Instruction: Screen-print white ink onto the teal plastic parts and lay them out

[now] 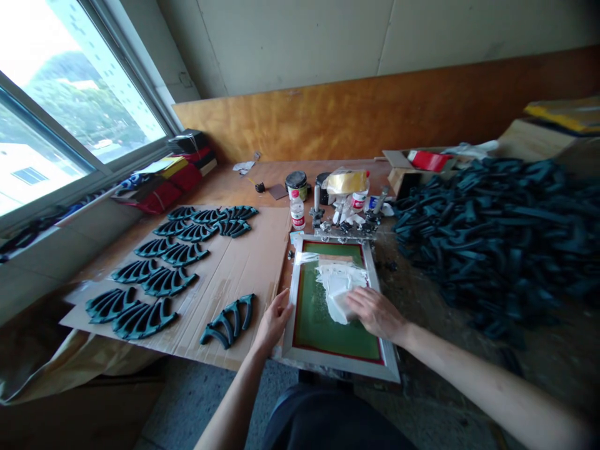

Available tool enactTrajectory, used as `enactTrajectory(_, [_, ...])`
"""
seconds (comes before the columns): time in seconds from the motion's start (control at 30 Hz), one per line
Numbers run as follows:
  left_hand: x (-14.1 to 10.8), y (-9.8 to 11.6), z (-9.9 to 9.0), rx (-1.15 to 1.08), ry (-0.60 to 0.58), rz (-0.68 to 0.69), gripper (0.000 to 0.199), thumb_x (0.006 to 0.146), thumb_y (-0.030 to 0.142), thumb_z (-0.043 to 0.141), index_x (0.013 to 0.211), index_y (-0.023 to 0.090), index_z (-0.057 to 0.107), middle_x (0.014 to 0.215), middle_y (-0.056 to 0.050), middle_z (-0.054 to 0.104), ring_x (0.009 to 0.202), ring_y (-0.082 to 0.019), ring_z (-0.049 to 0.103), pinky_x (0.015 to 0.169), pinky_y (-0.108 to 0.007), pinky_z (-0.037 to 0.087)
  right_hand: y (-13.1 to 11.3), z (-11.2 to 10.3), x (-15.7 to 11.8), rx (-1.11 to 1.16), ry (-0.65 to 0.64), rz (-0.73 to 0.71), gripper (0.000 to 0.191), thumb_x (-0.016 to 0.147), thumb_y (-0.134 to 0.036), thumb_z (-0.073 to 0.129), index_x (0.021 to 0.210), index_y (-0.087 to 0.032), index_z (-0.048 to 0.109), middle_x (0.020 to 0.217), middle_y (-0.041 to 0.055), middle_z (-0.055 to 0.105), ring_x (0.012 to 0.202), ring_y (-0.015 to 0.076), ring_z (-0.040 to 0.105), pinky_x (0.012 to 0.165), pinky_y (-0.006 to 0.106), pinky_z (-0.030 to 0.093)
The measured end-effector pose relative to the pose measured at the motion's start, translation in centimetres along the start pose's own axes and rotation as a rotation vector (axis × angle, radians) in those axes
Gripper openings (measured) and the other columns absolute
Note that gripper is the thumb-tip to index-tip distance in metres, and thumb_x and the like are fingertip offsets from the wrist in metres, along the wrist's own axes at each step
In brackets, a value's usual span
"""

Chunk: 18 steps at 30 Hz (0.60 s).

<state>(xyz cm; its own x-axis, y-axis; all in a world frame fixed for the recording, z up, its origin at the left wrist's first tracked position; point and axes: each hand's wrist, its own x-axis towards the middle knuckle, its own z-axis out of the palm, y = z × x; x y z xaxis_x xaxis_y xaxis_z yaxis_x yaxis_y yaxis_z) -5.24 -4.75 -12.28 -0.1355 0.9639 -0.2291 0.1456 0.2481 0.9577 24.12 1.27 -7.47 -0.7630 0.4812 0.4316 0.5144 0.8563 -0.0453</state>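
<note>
The left hand point(274, 322) is half open and holds the left edge of a metal screen frame point(337, 365), and the fingers are touching the frame. The right hand point(375, 314) lies flat and open, with the fingers close together, on a white paste point(335, 290) and it does not seem to grip anything. The frame lies flat at the near edge of the desk point(244, 178), and its green mesh point(312, 325) is partly covered by this paste. Behind the frame stand a plastic bottle point(297, 211), a can point(296, 185) and metal clamps point(316, 215). To the left of the frame, a cardboard sheet point(248, 250) carries rows of dark curved parts point(227, 322), and one of them lies just beside the left hand. To the right, many similar parts make a big pile point(492, 231) on the desk.
</note>
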Motion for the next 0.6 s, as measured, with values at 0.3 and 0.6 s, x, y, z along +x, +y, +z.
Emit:
enactTrajectory(0.3, [-0.7,2.3,-0.9,-0.04,-0.028,-0.014,0.079,0.076,0.053,0.064,0.142,0.016,0.04,0.069,0.0,0.066,0.057,-0.014,0.058,0.051,-0.022,0.042,2.8,-2.8,5.4,0.026,-0.059,0.279,0.041,0.085,-0.03,0.064,0.125,-0.027,0.057,0.098,0.0032,0.068,0.089,0.0204,0.06,0.079,0.031,0.046])
enactTrajectory(0.6, [-1.1,14.9,-1.5,-0.298,0.074,0.261,0.059,0.084,0.067,0.042,0.099,0.015,0.065,0.076,-0.002,0.065,0.06,-0.011,0.056,0.053,-0.021,0.042,9.3,-6.4,2.1,-0.048,0.223,0.697,0.038,0.093,-0.047,0.04,0.102,-0.019,0.065,0.088,0.008,0.067,0.078,0.0219,0.061,0.071,0.032,0.047])
